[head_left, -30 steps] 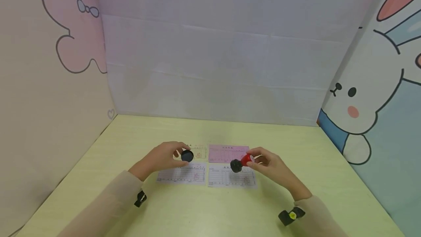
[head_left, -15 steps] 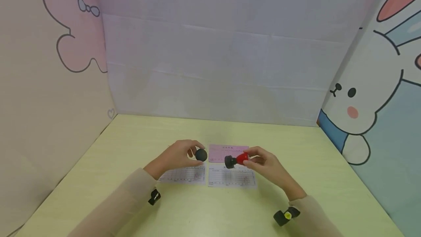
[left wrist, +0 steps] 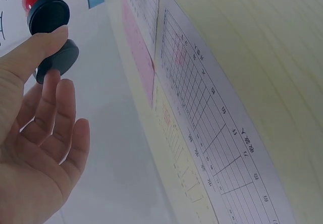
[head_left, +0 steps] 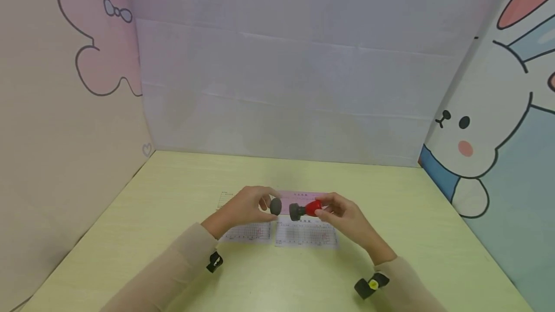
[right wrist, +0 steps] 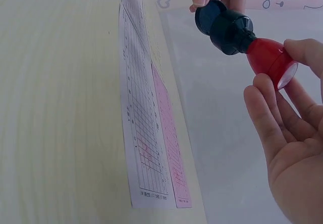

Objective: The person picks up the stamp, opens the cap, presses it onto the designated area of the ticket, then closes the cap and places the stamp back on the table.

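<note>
My left hand (head_left: 251, 204) pinches a round black cap (head_left: 275, 206) by its edge between thumb and fingers. Facing it, my right hand (head_left: 347, 215) holds a stamp by its red handle (head_left: 313, 207), with the black stamp head (head_left: 296, 212) pointing left toward the cap. In the head view a small gap separates cap and stamp head. The right wrist view shows the red handle (right wrist: 271, 60) with a pale round end, gripped by thumb and fingertips. Both things are held up over printed paper forms (head_left: 306, 231).
On the pale yellow table (head_left: 277, 278) lie several printed slips, among them a pink one (head_left: 299, 196) behind the hands. A white cloth wall (head_left: 277, 71) rises at the back. Cartoon-printed panels stand at left and right. Both wrists wear black camera straps.
My left hand has moved right with the cap and turned it. My right hand has shifted left, and the stamp has swung from tilted to nearly level, bringing cap and stamp close together.
</note>
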Motion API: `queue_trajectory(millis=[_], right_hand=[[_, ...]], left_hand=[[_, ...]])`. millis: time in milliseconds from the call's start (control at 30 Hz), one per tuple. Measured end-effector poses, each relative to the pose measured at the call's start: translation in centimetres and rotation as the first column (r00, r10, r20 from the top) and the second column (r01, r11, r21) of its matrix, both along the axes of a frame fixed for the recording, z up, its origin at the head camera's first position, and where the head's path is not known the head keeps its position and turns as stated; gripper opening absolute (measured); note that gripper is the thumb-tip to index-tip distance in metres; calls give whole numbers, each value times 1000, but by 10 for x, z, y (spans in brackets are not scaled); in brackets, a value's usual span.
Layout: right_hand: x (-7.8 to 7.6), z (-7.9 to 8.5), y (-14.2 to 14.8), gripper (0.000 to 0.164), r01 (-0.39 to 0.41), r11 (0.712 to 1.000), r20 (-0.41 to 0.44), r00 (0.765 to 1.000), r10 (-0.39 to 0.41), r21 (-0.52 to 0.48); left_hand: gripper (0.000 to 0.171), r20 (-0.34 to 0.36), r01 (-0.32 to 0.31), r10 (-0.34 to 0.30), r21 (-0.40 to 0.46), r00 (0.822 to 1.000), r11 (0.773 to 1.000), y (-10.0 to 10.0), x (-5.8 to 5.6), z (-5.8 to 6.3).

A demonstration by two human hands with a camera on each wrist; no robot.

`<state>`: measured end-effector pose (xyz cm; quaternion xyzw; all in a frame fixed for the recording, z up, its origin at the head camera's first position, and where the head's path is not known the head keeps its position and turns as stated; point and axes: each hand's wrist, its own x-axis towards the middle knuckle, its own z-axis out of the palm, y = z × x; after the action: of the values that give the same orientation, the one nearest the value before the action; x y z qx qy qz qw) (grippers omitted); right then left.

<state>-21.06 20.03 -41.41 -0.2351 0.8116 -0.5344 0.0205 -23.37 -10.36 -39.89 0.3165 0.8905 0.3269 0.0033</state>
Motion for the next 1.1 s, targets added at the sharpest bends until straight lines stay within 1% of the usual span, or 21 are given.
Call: queue_trajectory(millis=[100,200,400,533,767,900,1100], right_hand=[[0,-1,-2,34,-1,1000,22,1000,1,-11],[0,-3,-4,34,-12,1000,26,1000,13,-26],[0,-5,-7,36,-35,999,16,999,36,-42],[1,-7,-8,35,-38,998,30,999,40,-46],[1,-10,-7,35,-32,998,60,998,36,-53],[1,-10,-6,34,-28,999,62,998,31,-44],[2,-8,-5,34,-39,998,59,997,42,-54]], left_hand=[[47,5,6,-6,21,1000,1000,2,0,0],[48,-1,12,-12,35,1000,999,5,0,-1],[51,8,12,-12,39,1000,999,12,-1,-2],[51,20,4,-5,46,1000,999,15,1,-2],[49,-9,13,-12,37,1000,999,20,3,-3],[51,-23,10,-9,43,1000,999,20,5,-4],[54,-31,14,-13,45,999,999,21,8,-2]])
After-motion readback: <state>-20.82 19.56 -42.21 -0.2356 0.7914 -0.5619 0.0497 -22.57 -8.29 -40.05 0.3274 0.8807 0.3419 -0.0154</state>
